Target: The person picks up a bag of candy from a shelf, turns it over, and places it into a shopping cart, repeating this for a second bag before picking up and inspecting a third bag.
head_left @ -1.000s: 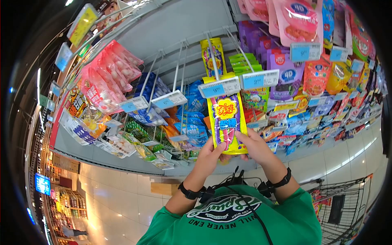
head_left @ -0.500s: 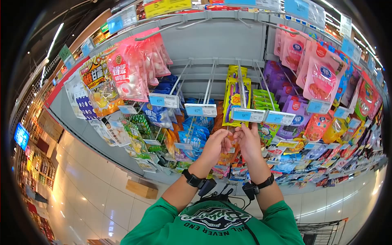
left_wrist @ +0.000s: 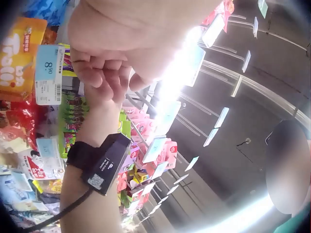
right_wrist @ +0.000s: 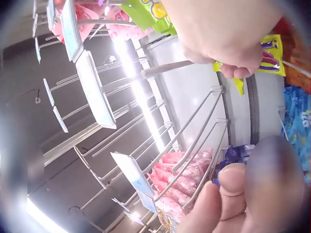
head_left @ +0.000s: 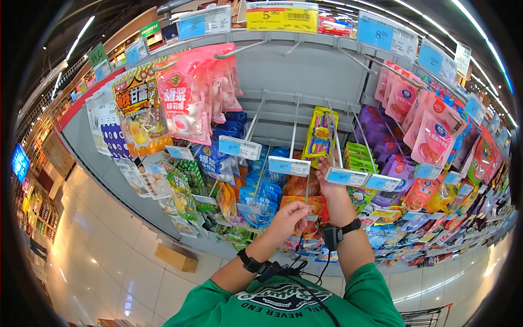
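Observation:
A yellow candy packet (head_left: 320,133) with purple and pink sticks printed on it hangs among the metal display rods. My right hand (head_left: 331,184) reaches up beneath the price tag and grips the packet's lower edge. Curled fingertips overlap the yellow packet (right_wrist: 273,56) in the right wrist view; the thumb is hidden there. Lower and to the left, my left hand (head_left: 290,220) hovers before orange bags, holding nothing. Its fingers (left_wrist: 114,80) hang loosely curled in the left wrist view.
Price tags (head_left: 346,176) stick out on rod ends around the right hand. Pink marshmallow bags (head_left: 190,98) hang to the left, purple (head_left: 389,166) and pink pouches (head_left: 436,131) to the right. A cardboard box (head_left: 176,258) lies on the floor.
A second ago both hands held the yellow packet in front of the shelf. Now it hangs back among the rods, the left hand has dropped away, and the view has shifted.

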### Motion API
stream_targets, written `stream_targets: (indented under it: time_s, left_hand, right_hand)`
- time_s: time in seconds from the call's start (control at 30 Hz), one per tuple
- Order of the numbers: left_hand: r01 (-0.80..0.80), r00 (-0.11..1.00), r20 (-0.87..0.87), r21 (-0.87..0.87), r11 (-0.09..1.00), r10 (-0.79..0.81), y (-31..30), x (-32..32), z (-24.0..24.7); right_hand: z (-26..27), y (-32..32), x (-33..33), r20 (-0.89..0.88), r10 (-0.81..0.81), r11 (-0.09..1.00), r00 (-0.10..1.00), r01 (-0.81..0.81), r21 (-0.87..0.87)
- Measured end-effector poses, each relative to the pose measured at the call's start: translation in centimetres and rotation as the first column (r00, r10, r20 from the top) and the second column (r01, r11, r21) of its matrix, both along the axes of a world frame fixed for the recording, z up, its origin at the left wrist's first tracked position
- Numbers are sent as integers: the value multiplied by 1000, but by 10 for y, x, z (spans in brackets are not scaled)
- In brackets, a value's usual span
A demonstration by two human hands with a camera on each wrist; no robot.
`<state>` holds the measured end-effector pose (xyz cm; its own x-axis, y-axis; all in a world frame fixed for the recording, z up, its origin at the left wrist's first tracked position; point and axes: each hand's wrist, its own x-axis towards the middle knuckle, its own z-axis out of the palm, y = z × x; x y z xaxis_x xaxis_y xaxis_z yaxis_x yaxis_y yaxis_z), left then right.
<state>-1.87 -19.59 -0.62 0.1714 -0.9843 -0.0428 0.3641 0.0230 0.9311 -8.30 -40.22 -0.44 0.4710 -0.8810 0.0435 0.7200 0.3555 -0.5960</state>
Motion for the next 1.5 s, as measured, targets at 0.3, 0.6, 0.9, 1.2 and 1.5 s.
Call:
stream_targets:
  time_s: [0.3,0.6,0.9,1.2,1.5]
  left_hand:
    - [58,998,43,-47,997,-56,25,14,8]
    - [227,957,192,-32,973,-217,68,44,-4]
    - [616,757,145,168,770,-637,108,75,-89]
    - [603,424,470,491,629,-774,143,97,-266]
    - [457,-741,518,855,244,-427,221,321,-496]
  right_hand:
    - [-2,25,-6,-263,184,983,947,-181,38]
    - [17,143,-68,-476,-62,959,877,-81,-273]
    - [-16,328,-219,-742,-534,838,405,369,-402]
    - [65,559,-387,-506,-405,505,-762,275,-818]
    - [-183,616,-451,-823,26,865,-567,426,-266]
